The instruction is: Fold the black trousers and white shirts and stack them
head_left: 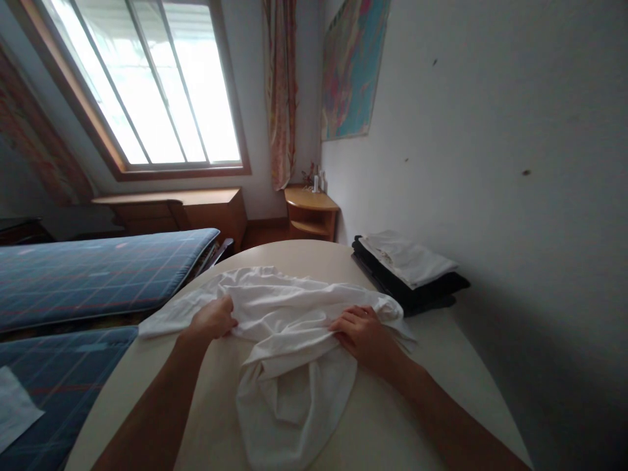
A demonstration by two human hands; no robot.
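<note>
A rumpled white shirt (294, 307) lies across the pale round table (304, 252), one sleeve-like part stretching left and a loose fold hanging toward me. At its left part, my left hand (214, 318) is closed, pinching the cloth near the edge. My right hand (363, 330) rests on the right part with curled fingers gripping a fold. Fingertips of both hands are partly hidden by the fabric. Which side of the garment faces up I cannot tell.
Folded dark and white clothes (409, 261) are stacked at the table's right, close to the wall (490, 163). Blue plaid cushions (98, 275) lie on the left, with a white cloth (17, 405) on the nearer one. A corner shelf (311, 199) stands beyond the table.
</note>
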